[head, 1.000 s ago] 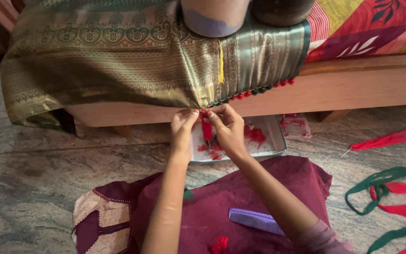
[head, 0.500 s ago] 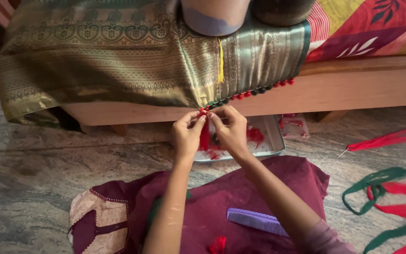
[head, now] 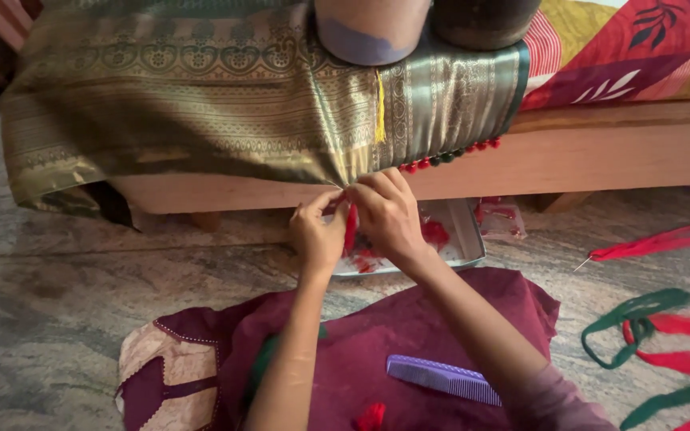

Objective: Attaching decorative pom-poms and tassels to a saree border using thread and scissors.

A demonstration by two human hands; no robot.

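Your green-gold brocade cloth (head: pixel 201 104) drapes over wooden bench edge; red thread (head: pixel 350 227) hangs from hem, pinched at your fingertips.

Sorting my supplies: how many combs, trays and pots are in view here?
Comb: 1
Tray: 1
Pots: 2
Total: 4
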